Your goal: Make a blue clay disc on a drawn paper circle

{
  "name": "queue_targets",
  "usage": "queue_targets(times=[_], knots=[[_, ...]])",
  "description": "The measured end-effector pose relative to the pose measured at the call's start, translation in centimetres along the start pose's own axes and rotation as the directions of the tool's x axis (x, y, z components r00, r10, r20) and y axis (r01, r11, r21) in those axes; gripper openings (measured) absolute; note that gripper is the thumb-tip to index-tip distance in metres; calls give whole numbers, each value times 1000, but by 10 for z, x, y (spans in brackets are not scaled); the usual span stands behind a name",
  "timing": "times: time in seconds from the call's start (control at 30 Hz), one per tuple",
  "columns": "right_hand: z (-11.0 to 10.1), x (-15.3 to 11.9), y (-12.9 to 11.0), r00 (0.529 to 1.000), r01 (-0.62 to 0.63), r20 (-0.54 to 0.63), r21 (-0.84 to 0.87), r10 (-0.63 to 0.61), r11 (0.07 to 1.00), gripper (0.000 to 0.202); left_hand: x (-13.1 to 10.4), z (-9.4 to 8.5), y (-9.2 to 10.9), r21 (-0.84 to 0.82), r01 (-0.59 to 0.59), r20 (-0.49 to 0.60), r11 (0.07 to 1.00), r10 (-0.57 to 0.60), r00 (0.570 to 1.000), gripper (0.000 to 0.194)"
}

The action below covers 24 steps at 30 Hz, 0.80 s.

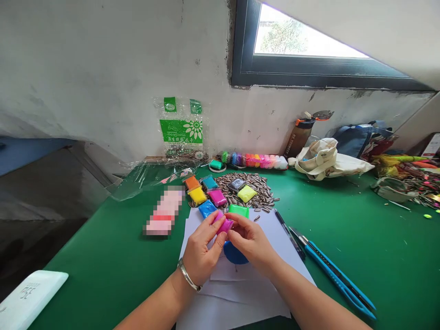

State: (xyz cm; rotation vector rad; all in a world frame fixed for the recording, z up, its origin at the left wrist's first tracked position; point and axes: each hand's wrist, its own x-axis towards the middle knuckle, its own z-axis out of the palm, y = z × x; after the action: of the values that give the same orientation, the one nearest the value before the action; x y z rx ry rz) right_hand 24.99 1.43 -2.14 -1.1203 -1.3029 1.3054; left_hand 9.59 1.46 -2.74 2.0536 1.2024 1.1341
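Note:
My left hand [202,247] and my right hand [252,243] meet over the white paper [237,302], fingers closed on a small pink packet of what looks like modelling clay [225,226]. The left fingers grip its left side and the right thumb and index finger pinch its right end. Below the right fingers a flat blue round piece [236,254] lies on the paper, partly hidden. Just beyond the hands are a blue packet [206,209] and a green packet [239,211]. Farther back, yellow [197,195] and magenta [217,197] packets lie beside sunflower seeds [263,185].
On the green table [360,233], a pen [287,229] and a blue-handled cutter or tweezer-like tool [338,275] lie at right. A clear plastic bag [182,133] leans on the wall. A bottle [299,137] and cloth bag [330,158] stand at the back.

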Motion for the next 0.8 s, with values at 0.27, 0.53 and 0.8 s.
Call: queue_targets(times=[0.27,0.53,0.8], knots=[[-1,0,7,991,-4,-135,-164,-19,986,36,-2,2,1,156,-99,-27,983,104,994,37],[0,-2,4,991,-133,-40,-198,128,971,24,-5,5,-1,194,-137,-44,971,148,988,37],[-5,-6,-5,980,187,25,-455,-198,871,28,-4,0,3,345,-232,-34,910,259,965,36]])
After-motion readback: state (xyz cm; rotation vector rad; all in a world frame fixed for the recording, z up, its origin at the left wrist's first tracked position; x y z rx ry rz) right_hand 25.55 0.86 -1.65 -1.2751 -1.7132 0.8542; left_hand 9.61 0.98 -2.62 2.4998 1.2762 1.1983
